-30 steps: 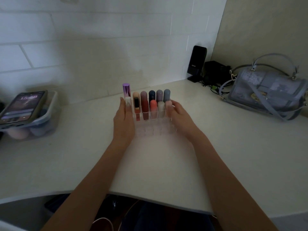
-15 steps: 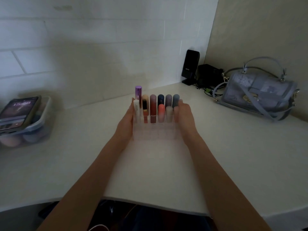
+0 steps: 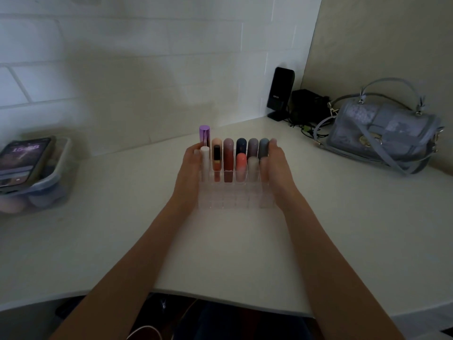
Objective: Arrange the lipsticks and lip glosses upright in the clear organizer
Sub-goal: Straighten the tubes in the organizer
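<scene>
The clear organizer [image 3: 235,196] stands on the white counter [image 3: 122,229], in the middle of the view. Several lipsticks and lip glosses stand upright in its back rows: a purple metallic tube [image 3: 204,136] at the far left, a white one [image 3: 205,163], a coral one [image 3: 241,166], dark blue [image 3: 241,146] and grey [image 3: 263,147] ones. Its front rows hold nothing. My left hand [image 3: 187,176] presses flat against the organizer's left wall. My right hand [image 3: 278,174] presses against its right wall. Both hands clasp the organizer between them.
A clear plastic tub [image 3: 46,187] with a phone [image 3: 20,160] lying on top sits at the far left. A grey handbag [image 3: 384,130], a black speaker [image 3: 280,93] and cables occupy the back right corner. The tiled wall runs behind; the counter's front edge is near me.
The view has shifted, so the organizer and my hands now appear further right and centred. My hands have closed in from its upper sides to flat against both walls.
</scene>
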{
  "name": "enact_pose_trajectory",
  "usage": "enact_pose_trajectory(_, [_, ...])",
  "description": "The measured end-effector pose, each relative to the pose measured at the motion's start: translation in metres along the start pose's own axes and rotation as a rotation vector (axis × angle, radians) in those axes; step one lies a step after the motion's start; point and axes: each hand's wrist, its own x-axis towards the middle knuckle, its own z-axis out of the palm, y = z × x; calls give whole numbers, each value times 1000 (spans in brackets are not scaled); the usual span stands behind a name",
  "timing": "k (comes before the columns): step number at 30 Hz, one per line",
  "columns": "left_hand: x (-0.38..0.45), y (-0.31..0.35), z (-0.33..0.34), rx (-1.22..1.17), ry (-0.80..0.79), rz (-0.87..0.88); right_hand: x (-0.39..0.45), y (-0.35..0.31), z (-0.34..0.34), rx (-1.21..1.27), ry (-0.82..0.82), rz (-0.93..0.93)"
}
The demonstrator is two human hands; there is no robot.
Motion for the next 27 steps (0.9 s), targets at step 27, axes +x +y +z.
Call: enact_pose_trajectory(27, [0, -5, -6, 123, 174, 174, 27, -70, 11, -625, -437, -421])
